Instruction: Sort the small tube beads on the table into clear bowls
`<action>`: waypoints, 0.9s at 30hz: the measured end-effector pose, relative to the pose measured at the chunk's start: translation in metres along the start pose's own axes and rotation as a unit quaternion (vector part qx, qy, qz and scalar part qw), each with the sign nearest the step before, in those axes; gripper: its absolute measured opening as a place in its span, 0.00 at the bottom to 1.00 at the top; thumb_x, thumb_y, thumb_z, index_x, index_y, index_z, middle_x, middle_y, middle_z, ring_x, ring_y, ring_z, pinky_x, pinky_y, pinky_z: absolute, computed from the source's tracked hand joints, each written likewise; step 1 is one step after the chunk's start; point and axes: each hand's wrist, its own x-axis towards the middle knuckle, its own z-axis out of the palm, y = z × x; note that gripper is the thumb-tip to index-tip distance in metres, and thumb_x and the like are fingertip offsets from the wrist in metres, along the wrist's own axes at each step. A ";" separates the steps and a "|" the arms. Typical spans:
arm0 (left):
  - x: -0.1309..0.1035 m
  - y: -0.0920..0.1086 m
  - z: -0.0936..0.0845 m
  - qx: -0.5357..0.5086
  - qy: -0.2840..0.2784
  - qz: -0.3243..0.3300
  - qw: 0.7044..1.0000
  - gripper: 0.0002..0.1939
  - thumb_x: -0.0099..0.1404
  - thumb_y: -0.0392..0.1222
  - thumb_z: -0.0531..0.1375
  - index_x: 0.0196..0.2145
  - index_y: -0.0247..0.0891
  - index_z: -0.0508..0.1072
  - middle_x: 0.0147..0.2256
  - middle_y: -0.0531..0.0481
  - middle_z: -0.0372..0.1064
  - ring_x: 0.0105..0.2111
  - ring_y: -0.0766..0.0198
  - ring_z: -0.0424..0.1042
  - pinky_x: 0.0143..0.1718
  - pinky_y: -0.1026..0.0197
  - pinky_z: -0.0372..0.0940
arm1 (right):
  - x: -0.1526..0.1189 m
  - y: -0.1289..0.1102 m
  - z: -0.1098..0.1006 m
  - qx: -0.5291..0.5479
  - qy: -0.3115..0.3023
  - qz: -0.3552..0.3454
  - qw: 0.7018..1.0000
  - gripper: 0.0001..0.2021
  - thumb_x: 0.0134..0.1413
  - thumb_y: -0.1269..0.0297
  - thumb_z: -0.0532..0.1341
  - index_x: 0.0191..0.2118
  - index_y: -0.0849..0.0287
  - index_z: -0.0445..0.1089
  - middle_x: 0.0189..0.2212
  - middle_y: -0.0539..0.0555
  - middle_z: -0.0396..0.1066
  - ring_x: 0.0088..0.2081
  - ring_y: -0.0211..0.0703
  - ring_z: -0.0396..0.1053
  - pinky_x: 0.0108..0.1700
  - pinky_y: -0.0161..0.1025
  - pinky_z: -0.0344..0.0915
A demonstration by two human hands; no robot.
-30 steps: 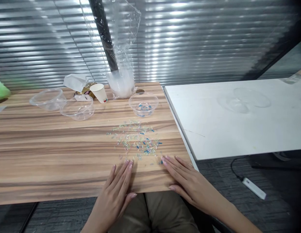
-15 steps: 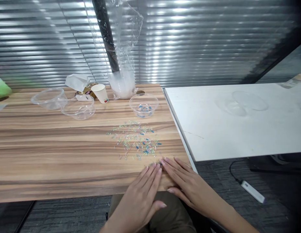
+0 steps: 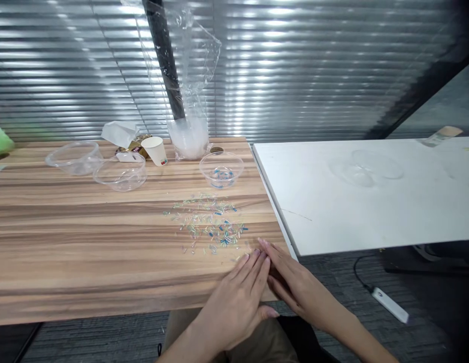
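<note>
My left hand [image 3: 238,297] lies palm down at the table's front edge, its fingers stretched out side by side. Against its fingertips rest those of my right hand [image 3: 300,285], tilted on its side with the fingers long and slightly bent. Whatever lies under the touching fingertips is hidden. Just beyond them spreads a loose scatter of tiny tube beads [image 3: 204,219], pale green, clear and pinkish. Some larger blue tube beads [image 3: 224,241] lie among these. Behind the scatter stands a clear plastic bowl [image 3: 221,166] with several blue beads on its bottom.
Two more clear bowls [image 3: 73,157] stand at the back left of the wooden table [image 3: 86,252]. Near them are a tissue pack [image 3: 124,138], a paper cup [image 3: 155,150] and a bagged stack of plastic bowls [image 3: 189,138]. A white table [image 3: 333,217] adjoins on the right.
Both hands have shifted a little to the right along the table edge. My left fingertips now press against my right hand, which has tipped more onto its side.
</note>
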 end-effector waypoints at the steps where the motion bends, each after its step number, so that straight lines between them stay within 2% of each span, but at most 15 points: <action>1: 0.004 0.000 0.001 -0.005 0.002 0.002 1.000 0.38 0.71 0.55 0.46 0.66 0.24 0.38 0.65 0.36 0.40 0.66 0.55 0.40 0.64 0.54 0.50 | -0.002 -0.001 -0.001 0.014 0.008 0.018 1.000 0.32 0.64 0.71 0.47 0.69 0.58 0.31 0.65 0.59 0.48 0.64 0.47 0.50 0.61 0.50 0.59; 4: 0.009 0.002 0.002 -0.011 0.006 0.005 1.000 0.39 0.71 0.54 0.47 0.66 0.23 0.36 0.65 0.36 0.40 0.65 0.55 0.41 0.63 0.53 0.53 | -0.007 -0.002 -0.004 0.043 0.014 0.048 0.998 0.32 0.64 0.70 0.47 0.69 0.56 0.32 0.65 0.58 0.48 0.64 0.47 0.50 0.61 0.49 0.58; 8: -0.003 0.004 0.003 0.016 0.031 -0.008 0.999 0.40 0.71 0.53 0.48 0.66 0.25 0.33 0.65 0.35 0.42 0.65 0.52 0.44 0.62 0.51 0.54 | -0.013 -0.005 -0.003 0.048 0.030 0.067 0.996 0.32 0.65 0.68 0.49 0.69 0.56 0.31 0.65 0.59 0.50 0.63 0.47 0.51 0.60 0.47 0.58; 13: -0.016 0.009 0.009 0.070 0.047 -0.016 0.996 0.39 0.70 0.55 0.49 0.66 0.23 0.41 0.64 0.34 0.44 0.64 0.48 0.47 0.61 0.50 0.55 | -0.008 -0.011 0.005 0.036 0.018 0.066 0.997 0.33 0.64 0.69 0.49 0.69 0.60 0.30 0.65 0.61 0.48 0.65 0.47 0.45 0.62 0.50 0.54; 16: -0.003 0.011 0.013 0.062 0.039 -0.023 0.997 0.39 0.69 0.57 0.49 0.65 0.23 0.45 0.64 0.35 0.44 0.65 0.50 0.45 0.62 0.51 0.53 | -0.006 -0.011 0.006 0.045 0.019 0.061 0.997 0.33 0.63 0.71 0.47 0.69 0.60 0.29 0.65 0.62 0.47 0.65 0.46 0.46 0.61 0.50 0.55; 20: 0.021 0.013 0.018 0.047 0.019 -0.026 0.998 0.40 0.69 0.57 0.50 0.65 0.22 0.44 0.65 0.34 0.43 0.66 0.51 0.41 0.65 0.51 0.48 | -0.013 -0.007 0.001 0.048 0.029 0.080 0.995 0.34 0.62 0.73 0.46 0.69 0.57 0.28 0.66 0.60 0.44 0.64 0.47 0.48 0.60 0.50 0.57; 22: 0.023 0.015 0.019 0.049 0.018 -0.032 0.998 0.40 0.69 0.56 0.50 0.65 0.22 0.44 0.65 0.34 0.40 0.66 0.51 0.39 0.65 0.51 0.47 | -0.017 -0.004 -0.005 0.050 0.023 0.091 0.994 0.33 0.63 0.72 0.45 0.69 0.56 0.27 0.66 0.59 0.45 0.64 0.47 0.49 0.59 0.51 0.57; 27: -0.004 0.017 0.008 0.065 0.023 -0.025 0.997 0.38 0.70 0.56 0.49 0.65 0.23 0.45 0.66 0.36 0.40 0.66 0.51 0.39 0.65 0.52 0.48 | -0.006 0.005 -0.015 0.062 0.008 0.079 0.995 0.30 0.66 0.68 0.46 0.69 0.53 0.32 0.65 0.57 0.48 0.63 0.46 0.52 0.59 0.50 0.59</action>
